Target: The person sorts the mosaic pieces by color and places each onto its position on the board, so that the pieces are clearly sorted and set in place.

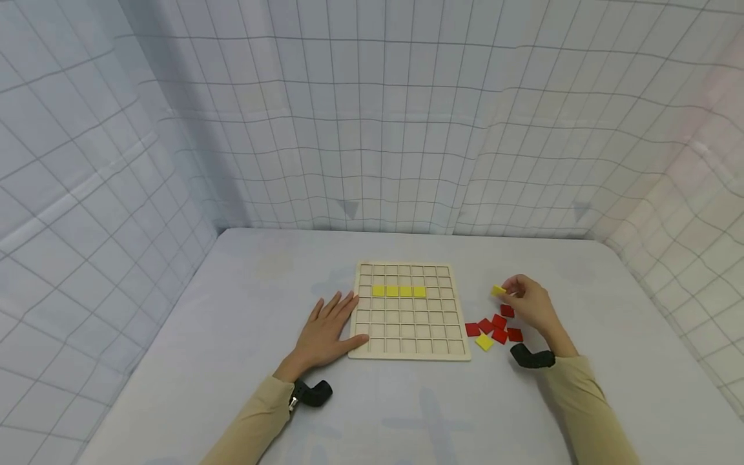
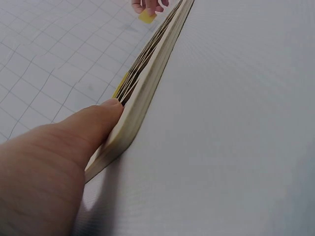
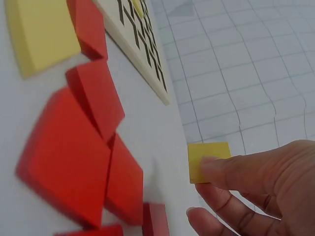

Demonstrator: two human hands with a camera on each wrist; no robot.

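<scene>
Head and wrist views of a tiled grid board. In the head view, both sleeves point(image 1: 256, 413) are cut off by the lower border. The lower fingers of the right hand point(image 1: 533, 307) are partly hidden there by the hand itself. The left-wrist view shows only the thumb side of the left hand point(image 1: 322, 336), with the board point(image 1: 408, 332) seen almost edge-on and its compartments hard to make out. In the right-wrist view, the board and one loose yellow tile point(image 1: 484, 342) are cropped by the frame.

The board lies on the table point(image 1: 279, 278). Four yellow tiles point(image 1: 392, 291) fill adjoining compartments of one row in its far half. Six red tiles point(image 1: 500, 336) lie in a loose cluster just right of the board, with the loose yellow tile at their near side.

The left hand lies flat with fingers spread, at the board's left edge, its thumb on the near-left rim. The right hand pinches the held yellow tile point(image 1: 498, 290) between thumb and fingers, beyond the red cluster and apart from the board.
</scene>
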